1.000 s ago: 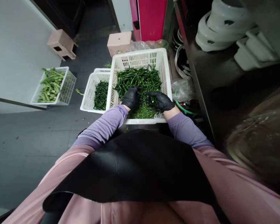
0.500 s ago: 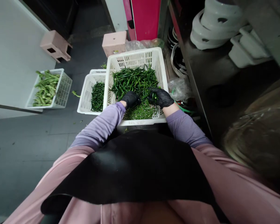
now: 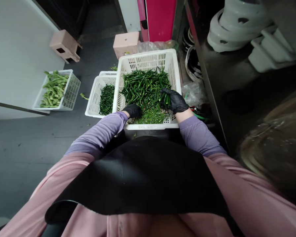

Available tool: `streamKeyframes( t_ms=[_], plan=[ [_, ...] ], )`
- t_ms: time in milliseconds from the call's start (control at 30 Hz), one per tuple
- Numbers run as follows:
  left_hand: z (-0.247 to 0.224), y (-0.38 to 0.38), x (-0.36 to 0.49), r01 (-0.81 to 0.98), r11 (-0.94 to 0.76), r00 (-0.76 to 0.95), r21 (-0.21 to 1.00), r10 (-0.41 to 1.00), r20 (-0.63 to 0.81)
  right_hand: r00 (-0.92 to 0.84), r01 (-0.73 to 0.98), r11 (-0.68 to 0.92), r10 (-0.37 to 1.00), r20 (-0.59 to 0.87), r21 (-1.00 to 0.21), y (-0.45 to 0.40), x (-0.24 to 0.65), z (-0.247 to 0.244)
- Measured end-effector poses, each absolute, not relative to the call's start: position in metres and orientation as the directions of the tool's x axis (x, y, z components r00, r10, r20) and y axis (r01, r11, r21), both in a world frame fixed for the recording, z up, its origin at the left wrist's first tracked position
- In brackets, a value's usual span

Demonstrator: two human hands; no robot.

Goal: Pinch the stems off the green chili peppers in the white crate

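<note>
My right hand (image 3: 176, 101) and left hand (image 3: 132, 111), both black-gloved, reach into a large white perforated basket (image 3: 149, 126). I see a smaller white basket (image 3: 93, 98) just beside it on the left. In the large basket, a heap of green chilli peppers (image 3: 145, 82) covers the middle; a lesser patch of chilli stems (image 3: 151, 117) lies nearer me. My left fingers dip at the patch's left edge, partly hidden; I cannot tell their grip. Smallest: a chilli bunch (image 3: 166, 99), held in my right hand's curled fingers.
</note>
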State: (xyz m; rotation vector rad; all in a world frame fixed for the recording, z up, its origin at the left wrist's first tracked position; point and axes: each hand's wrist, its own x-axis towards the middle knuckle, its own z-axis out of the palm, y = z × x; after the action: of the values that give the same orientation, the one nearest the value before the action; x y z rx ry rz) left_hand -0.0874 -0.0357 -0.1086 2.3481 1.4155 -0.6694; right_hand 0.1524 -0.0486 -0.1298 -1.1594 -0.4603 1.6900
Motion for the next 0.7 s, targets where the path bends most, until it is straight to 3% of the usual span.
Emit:
streamKeyframes(
  t_ms=[100,333,467,700],
  plan=[
    [-0.129,-0.034,-0.073,0.928,-0.371,0.289,-0.009,0.738,-0.610,-0.064,-0.560,-0.441,0.867,-0.494,-0.702,-0.048,0.149,-0.122],
    [-0.152,-0.032,-0.063,0.930,-0.366,0.302,0.003,0.763,-0.572,-0.070,-0.566,-0.435,0.872,-0.485,-0.701,-0.054,0.143,-0.111],
    [-0.155,-0.035,-0.068,0.939,-0.342,0.313,0.039,0.801,-0.509,-0.057,-0.566,-0.424,0.875,-0.480,-0.707,-0.054,0.139,-0.114],
    [-0.135,-0.040,-0.071,0.937,-0.345,0.315,0.053,0.771,-0.553,-0.022,-0.547,-0.401,0.885,-0.466,-0.735,-0.053,0.141,-0.122]
  ],
)
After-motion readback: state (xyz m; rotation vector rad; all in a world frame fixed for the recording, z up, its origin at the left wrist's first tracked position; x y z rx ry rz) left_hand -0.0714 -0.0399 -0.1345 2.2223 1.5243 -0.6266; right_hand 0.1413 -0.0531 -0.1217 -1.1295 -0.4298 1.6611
